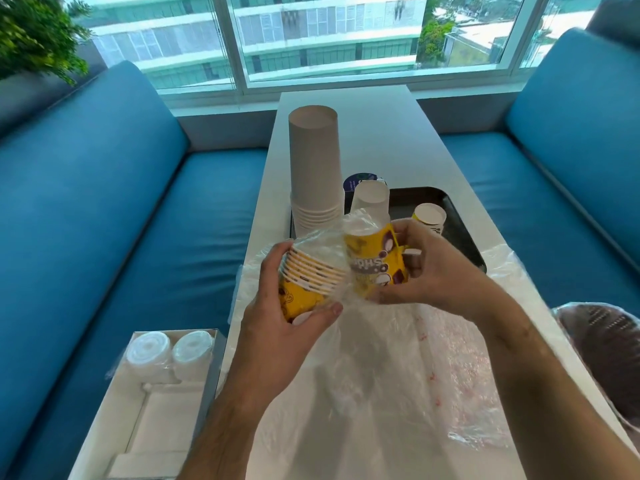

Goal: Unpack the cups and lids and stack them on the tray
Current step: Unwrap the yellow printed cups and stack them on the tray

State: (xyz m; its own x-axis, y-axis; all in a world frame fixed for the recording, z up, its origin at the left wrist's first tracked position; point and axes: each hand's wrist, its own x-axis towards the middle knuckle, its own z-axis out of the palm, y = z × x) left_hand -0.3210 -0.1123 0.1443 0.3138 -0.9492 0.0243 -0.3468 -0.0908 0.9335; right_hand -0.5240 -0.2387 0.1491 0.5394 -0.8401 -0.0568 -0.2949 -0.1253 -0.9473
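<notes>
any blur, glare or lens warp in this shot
Head view: wide-angle warp bends the window frame and sofas; daylight glares off the plastic wrap on the table; motion blur softens the print on the yellow cups in the right hand.

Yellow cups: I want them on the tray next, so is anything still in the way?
Yes. Clear plastic wrap still clings around the yellow cups held in both hands, left hand and right hand. The tray beyond has bare space at its right.

One head-worn view looks down and forward along the table (346, 133), close above it.
</notes>
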